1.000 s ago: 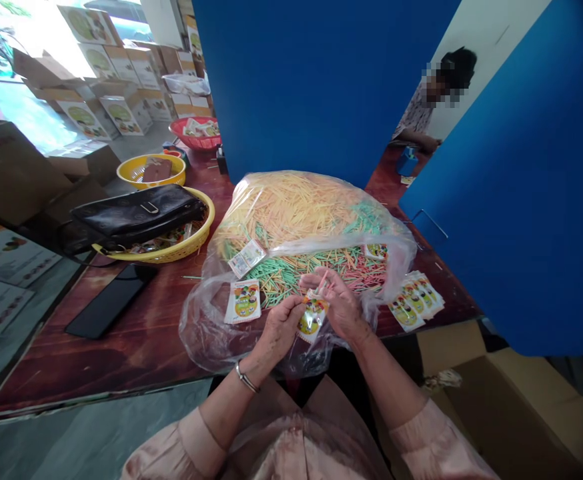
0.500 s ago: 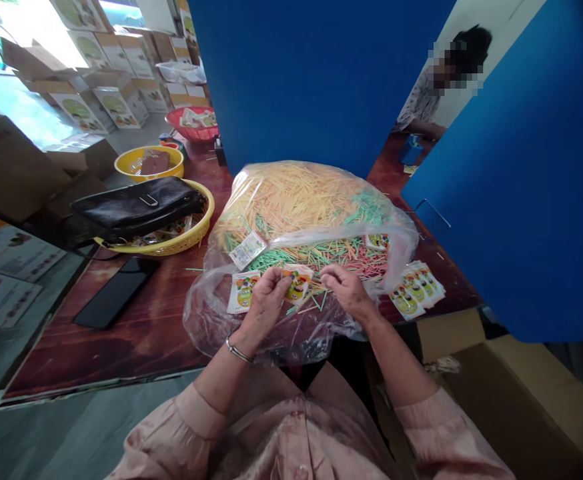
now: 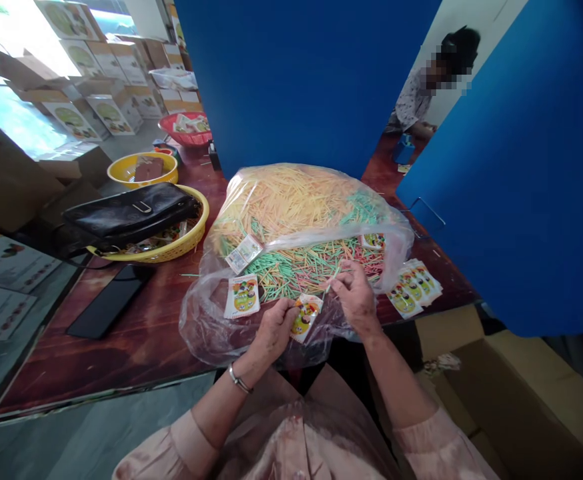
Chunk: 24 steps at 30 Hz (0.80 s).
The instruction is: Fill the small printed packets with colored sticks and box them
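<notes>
My left hand [image 3: 275,328] is closed on the edge of a small printed packet [image 3: 305,319], pinched between thumb and fingers in front of the bag. My right hand [image 3: 355,299] pinches thin, pale-coloured sticks [image 3: 332,279], angled down toward the packet; how many I cannot tell. Behind both hands lies a large clear plastic bag [image 3: 291,200], its side open and full of thin green, orange and pink sticks [image 3: 296,267]. Another printed packet [image 3: 244,297] lies left of my left hand, and a white printed packet [image 3: 244,253] rests on the bag. A further packet [image 3: 373,241] sits among the sticks at right.
Fanned packets [image 3: 414,288] lie at the table's right edge, above an open cardboard box [image 3: 511,387]. At left are a phone [image 3: 110,300] and a yellow basket [image 3: 191,237] with a black bag [image 3: 131,210]. Blue panels [image 3: 301,80] stand behind; another person [image 3: 414,103] sits beyond.
My left hand has brought the packet down toward me and slightly right, uncovering the packet at left. My right hand now shows thin sticks in its pinch. The view has shifted slightly.
</notes>
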Motion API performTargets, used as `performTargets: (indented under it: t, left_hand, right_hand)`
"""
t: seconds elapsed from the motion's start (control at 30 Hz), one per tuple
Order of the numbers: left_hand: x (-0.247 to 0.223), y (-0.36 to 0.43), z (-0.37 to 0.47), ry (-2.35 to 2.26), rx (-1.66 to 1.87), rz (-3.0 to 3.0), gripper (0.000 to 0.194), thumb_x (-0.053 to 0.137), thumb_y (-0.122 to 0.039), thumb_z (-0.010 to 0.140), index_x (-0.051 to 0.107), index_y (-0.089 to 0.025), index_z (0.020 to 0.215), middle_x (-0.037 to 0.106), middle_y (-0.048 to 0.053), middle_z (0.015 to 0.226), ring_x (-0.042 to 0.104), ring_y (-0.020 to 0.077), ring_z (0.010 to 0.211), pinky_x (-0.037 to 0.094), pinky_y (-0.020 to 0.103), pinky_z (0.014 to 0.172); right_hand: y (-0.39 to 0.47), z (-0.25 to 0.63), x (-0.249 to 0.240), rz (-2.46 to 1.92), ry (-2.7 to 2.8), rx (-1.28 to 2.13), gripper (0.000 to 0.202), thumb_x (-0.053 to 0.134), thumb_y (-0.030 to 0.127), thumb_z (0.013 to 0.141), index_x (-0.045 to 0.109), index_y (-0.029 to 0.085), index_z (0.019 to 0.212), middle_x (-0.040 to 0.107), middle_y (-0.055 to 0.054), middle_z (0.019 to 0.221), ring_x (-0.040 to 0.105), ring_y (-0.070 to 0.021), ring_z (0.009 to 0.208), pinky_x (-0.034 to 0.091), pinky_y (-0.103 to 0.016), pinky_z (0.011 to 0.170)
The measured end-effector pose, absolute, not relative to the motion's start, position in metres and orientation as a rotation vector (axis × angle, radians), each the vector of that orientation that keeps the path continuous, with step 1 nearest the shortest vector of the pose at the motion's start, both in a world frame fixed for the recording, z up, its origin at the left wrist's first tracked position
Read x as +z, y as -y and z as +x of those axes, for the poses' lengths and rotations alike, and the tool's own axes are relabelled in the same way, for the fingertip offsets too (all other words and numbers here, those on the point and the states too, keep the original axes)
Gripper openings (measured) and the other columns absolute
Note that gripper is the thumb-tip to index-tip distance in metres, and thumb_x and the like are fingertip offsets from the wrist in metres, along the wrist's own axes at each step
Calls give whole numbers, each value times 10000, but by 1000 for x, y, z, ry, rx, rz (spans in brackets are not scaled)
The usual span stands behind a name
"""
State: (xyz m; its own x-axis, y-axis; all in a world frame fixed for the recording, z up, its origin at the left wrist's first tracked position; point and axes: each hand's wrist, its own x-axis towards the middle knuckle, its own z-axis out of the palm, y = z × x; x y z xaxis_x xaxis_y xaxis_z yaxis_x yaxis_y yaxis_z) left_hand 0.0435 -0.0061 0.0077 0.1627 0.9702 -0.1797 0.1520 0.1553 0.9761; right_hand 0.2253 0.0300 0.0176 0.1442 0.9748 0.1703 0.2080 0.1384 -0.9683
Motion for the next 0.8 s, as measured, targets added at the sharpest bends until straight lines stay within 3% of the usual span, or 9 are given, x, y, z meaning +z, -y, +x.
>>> performTargets:
  t: [0.2, 0.3, 0.4, 0.5, 0.67, 0.8]
  left_hand:
    - [11, 4, 66, -1163, 910, 1203, 168, 506, -334, 804, 499, -181, 736, 564, -34, 672, 481, 85, 580, 387, 192, 537]
    - [15, 5, 71, -1113, 925, 1130, 170, 521, -337, 795, 497, -177, 745, 563, -35, 664, 485, 85, 571, 398, 195, 537]
    - [19, 6, 77, -1074, 977, 1084, 171, 543, -332, 783, 509, -169, 743, 535, -44, 637, 476, 78, 565, 404, 191, 540]
    - [22, 8, 86, -1008, 971, 1102, 180, 523, -342, 805, 544, -164, 801, 559, -29, 679, 505, 88, 597, 430, 201, 566]
    - [22, 10, 95, -974, 900, 1677, 226, 421, -286, 881, 581, -184, 1003, 631, 50, 957, 568, 158, 895, 460, 309, 838]
    - [12, 13, 101, -615, 724, 2277, 276, 468, -235, 858, 542, -167, 1115, 594, 97, 1157, 459, 214, 1182, 331, 407, 1055]
  right_hand:
    - [-16, 221, 27, -1198, 1248, 865, 280, 605, 285, 770, 486, 245, 1020, 568, 49, 695, 578, -127, 681, 476, -288, 705]
    - [-9, 220, 27, -1202, 1458, 834, 126, 563, 299, 801, 574, 230, 905, 622, -14, 855, 589, -170, 860, 466, -342, 823]
    - [3, 218, 23, -1184, 1529, 799, 248, 548, 336, 804, 575, 229, 1026, 599, -60, 1079, 555, -205, 1020, 435, -375, 915]
    - [18, 220, 19, -1332, 1389, 831, 339, 539, 365, 807, 518, 219, 1113, 622, -61, 1029, 599, -187, 892, 496, -337, 794]
    - [24, 273, 20, -1603, 1261, 552, 266, 455, 386, 854, 578, 199, 998, 648, -54, 948, 600, -184, 840, 494, -317, 760]
    - [9, 349, 5, -1751, 1506, 237, 304, 406, 390, 861, 628, 198, 942, 641, -73, 958, 565, -220, 920, 448, -370, 847]
